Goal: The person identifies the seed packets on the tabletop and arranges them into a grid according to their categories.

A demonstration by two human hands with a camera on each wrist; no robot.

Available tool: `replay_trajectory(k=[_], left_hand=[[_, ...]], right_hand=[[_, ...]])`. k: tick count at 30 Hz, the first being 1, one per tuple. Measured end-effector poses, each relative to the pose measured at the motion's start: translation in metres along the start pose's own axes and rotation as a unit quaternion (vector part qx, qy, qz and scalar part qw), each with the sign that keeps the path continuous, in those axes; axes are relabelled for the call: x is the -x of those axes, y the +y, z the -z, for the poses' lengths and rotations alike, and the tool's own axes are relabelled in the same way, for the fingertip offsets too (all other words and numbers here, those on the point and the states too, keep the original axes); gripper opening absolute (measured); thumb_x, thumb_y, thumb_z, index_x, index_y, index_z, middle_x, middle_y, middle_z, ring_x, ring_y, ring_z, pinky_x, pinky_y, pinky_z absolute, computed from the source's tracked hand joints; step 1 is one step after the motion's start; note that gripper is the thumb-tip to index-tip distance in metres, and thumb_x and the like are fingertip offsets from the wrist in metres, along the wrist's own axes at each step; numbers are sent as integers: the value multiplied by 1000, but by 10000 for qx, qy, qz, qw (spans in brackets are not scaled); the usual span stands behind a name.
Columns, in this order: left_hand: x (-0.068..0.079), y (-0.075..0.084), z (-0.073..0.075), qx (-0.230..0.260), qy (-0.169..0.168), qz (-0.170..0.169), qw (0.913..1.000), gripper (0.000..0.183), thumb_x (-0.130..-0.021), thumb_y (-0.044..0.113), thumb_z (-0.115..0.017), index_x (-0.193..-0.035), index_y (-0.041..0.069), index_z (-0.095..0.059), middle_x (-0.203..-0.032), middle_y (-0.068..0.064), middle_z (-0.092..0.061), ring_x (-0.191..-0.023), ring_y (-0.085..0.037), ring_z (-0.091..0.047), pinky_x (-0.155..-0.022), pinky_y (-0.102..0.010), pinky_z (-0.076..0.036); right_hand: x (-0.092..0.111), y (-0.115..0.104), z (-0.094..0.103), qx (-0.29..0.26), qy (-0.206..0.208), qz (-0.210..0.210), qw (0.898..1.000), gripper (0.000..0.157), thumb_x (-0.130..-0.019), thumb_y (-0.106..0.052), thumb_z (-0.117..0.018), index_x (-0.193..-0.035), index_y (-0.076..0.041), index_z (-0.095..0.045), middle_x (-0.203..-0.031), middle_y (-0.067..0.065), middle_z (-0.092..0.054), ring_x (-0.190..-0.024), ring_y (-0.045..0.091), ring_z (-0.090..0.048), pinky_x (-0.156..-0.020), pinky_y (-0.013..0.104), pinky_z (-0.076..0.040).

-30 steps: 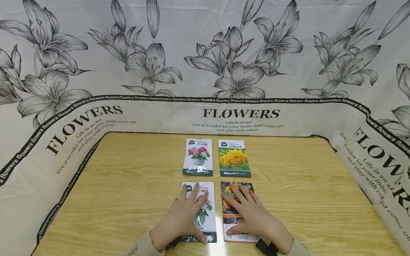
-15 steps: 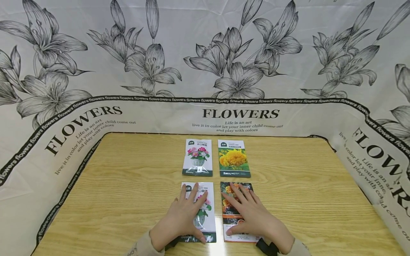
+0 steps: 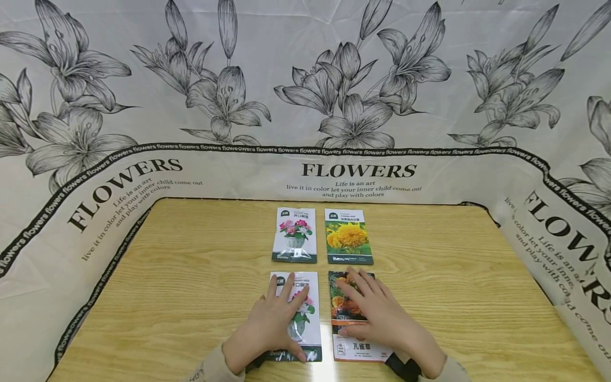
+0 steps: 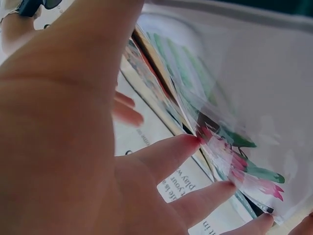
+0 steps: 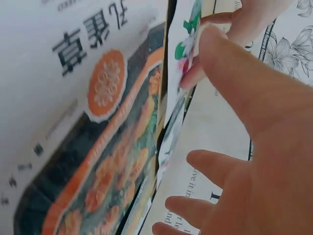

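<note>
My left hand [image 3: 270, 322] lies with spread fingers over the near left seed packet [image 3: 311, 324], white with pink flowers in a bowl. In the left wrist view its fingertips [image 4: 227, 188] touch that packet's printed face. My right hand [image 3: 382, 314] is over the near right seed packet [image 3: 359, 351], which carries orange flowers on black above a white lower part. From the right wrist view, its fingers [image 5: 210, 166] look extended and raised off the orange-flower packet [image 5: 105, 181]. Neither hand grips anything. The hands hide part of both packets.
Behind the hands lie two more seed packets: one with pink flowers [image 3: 294, 234], and one with a yellow bloom [image 3: 349, 236]. All rest flat on the wood-grain table [image 3: 200, 276]. A white flower-printed cloth [image 3: 248, 175] stands around its back and sides.
My right hand has shifted slightly right and lifted, uncovering more of the orange-flower packet's printing. The left hand and all the packets stay where they were.
</note>
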State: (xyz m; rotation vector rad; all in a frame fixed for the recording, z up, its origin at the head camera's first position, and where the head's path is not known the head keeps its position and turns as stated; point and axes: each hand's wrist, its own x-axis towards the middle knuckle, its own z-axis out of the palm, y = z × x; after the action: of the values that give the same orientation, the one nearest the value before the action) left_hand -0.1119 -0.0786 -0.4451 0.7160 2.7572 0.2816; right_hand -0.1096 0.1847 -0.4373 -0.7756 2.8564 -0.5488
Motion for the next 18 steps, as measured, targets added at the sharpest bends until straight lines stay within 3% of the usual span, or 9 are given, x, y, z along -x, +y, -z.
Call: replay_trajectory(k=[8,14,18], left_hand=[[-3,-6,2,-64,232,-64,9997,122,-55,77,-78,-156,25,-34,-162,-18,-21,-141,-55,-21,-94,-65,-46],[-3,-15,12,-39,709,-93,9974,98,-77,72,-66,-154,20,-38,-160,-20,-26,-140,-55,-25,-97,-66,-43],[-3,-25,17,51,1063,24,9943,80,-91,64,-56,-153,17,-40,-158,-21,-28,-140,-54,-26,-103,-66,-38]], right_hand=[[-3,10,16,276,1005,73,9945,85,-88,-46,-73,-156,-14,-33,-160,20,-26,-139,48,-33,-104,72,-29],[-5,18,31,95,1869,28,9823,76,-93,-36,-70,-155,-11,-34,-158,19,-30,-137,45,-37,-105,68,-32],[-5,25,38,-39,2548,89,9669,70,-93,-25,-71,-153,-11,-38,-157,16,-35,-136,44,-39,-104,67,-34]])
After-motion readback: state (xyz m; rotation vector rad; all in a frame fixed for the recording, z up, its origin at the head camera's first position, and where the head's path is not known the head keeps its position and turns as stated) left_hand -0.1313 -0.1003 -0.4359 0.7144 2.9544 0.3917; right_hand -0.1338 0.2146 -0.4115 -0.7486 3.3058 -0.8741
